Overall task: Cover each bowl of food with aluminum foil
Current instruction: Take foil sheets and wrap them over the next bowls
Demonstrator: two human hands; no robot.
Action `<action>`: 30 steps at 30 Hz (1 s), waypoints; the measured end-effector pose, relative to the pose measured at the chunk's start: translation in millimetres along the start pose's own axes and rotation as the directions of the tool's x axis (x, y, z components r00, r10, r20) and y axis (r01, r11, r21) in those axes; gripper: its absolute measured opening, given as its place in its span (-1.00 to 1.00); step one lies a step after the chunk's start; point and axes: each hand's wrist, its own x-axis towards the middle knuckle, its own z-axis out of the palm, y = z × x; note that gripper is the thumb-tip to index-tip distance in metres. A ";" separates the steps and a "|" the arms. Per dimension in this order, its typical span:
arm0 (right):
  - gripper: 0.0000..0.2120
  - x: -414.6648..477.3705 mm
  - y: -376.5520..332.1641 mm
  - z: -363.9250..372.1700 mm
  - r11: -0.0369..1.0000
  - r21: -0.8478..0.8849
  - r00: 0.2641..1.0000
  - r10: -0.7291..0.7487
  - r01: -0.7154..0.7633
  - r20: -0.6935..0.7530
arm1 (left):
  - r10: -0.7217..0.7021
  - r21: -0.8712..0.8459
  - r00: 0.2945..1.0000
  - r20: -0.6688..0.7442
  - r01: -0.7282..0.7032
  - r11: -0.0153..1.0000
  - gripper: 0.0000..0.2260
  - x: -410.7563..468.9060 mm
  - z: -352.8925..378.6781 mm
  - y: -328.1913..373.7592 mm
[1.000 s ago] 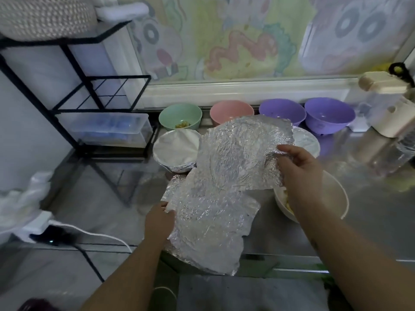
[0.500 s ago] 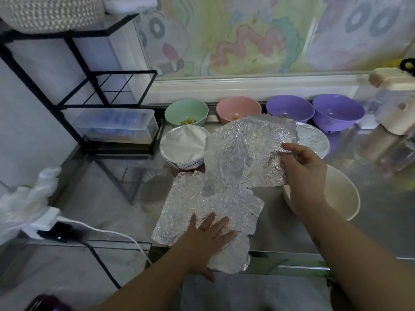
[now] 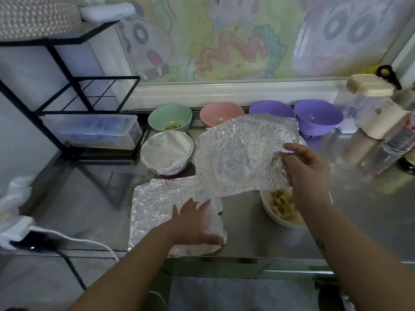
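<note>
Overhead, right hand [image 3: 307,167] holds foil sheet [image 3: 242,153] nearly flat, long axis left-right.

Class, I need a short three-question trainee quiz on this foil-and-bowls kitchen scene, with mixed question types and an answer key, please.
1. True or false: the green bowl is covered with foil.
2. Which hand lifts the raised foil sheet? A) left B) right
3. What does the left hand press flat on the counter?

Key: 1. False; only the foil-covered bowl in front of it is. 2. B, the right hand. 3. The lower foil sheet.
</note>
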 end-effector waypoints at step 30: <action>-0.63 76.1 72.4 -162.7 0.775 -0.289 0.814 0.580 -0.562 -0.031 | -0.400 -0.970 0.916 0.037 0.129 0.205 -0.69 72.7 -6.8 125.0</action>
